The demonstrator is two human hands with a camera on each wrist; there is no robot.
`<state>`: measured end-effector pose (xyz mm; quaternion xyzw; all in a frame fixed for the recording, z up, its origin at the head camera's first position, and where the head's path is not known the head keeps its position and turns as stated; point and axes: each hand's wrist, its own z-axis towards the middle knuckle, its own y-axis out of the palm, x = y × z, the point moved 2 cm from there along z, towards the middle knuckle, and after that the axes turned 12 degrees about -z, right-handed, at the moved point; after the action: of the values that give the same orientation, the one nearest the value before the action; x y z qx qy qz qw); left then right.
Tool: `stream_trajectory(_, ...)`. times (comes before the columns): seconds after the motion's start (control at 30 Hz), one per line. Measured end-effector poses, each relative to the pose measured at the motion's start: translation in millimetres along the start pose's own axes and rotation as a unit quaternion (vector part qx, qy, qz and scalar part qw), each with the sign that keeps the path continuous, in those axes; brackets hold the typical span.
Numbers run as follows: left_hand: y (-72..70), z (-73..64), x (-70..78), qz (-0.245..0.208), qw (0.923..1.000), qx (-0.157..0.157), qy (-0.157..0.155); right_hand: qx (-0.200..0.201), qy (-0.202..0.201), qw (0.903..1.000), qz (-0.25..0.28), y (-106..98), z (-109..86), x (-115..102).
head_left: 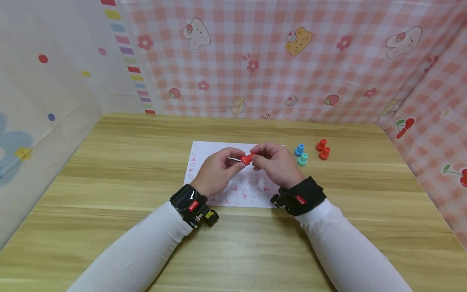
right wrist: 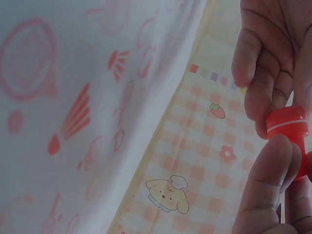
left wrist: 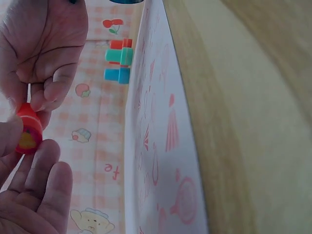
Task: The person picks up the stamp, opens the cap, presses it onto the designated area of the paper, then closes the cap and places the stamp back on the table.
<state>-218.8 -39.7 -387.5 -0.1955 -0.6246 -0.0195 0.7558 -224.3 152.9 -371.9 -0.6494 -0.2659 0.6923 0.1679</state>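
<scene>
Both hands meet over a sheet of white paper (head_left: 233,198) printed with red shapes. Between them is a small red toy stamp (head_left: 247,159), its narrow handle toward the right and its wide end toward the left. My left hand (head_left: 216,170) pinches the wide end with thumb and fingertips. The handle is pinched by my right hand (head_left: 279,164). In the left wrist view the stamp's round end (left wrist: 28,141) shows yellow inside. A white line rings the wide end (right wrist: 288,123) in the right wrist view.
Right of the paper stand a blue stamp (head_left: 299,150), a teal stamp (head_left: 302,159) and two red stamps, one farther back (head_left: 321,144) and one nearer (head_left: 324,153). The wooden table (head_left: 240,251) ends at a pink checked curtain (head_left: 226,69) behind.
</scene>
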Motion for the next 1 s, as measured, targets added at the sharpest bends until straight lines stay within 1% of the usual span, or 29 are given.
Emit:
stream_trajectory(0.13, 0.7, 1.1, 0.3, 0.005, 0.9998, 0.005, 0.016, -0.003, -0.009, 1.0000, 0.000, 1.3, -0.6, -2.8)
stream_trajectory(0.23, 0.6, 1.7, -0.4, 0.005, 0.9997, 0.005, 0.022, -0.004, -0.011, 0.9999, 0.005, 3.0, -0.7, -3.5)
stream_trajectory(0.37, -0.8, 1.8, 0.4, -0.007, 0.9996, 0.006, 0.027, -0.003, -0.014, 0.9999, 0.009, 4.8, -0.4, -3.0)
stream_trajectory(0.47, -1.7, 1.9, 0.8, -0.018, 0.9995, 0.005, 0.026, -0.003, -0.011, 0.9999, 0.011, 5.4, -0.4, -2.8)
stream_trajectory(0.6, -2.7, 2.1, 0.4, -0.021, 0.9995, 0.008, 0.021, -0.003, -0.007, 0.9998, 0.016, 5.9, -1.3, -3.5)
stream_trajectory(0.8, -3.5, 1.5, 1.2, -0.025, 0.9991, 0.018, 0.028, -0.006, -0.026, 0.9996, 0.013, 7.4, -1.3, -3.7)
stream_trajectory(1.0, -3.6, 0.2, 1.8, -0.027, 0.9991, 0.021, 0.023, -0.012, -0.036, 0.9993, -0.003, 7.9, -2.0, -3.5)
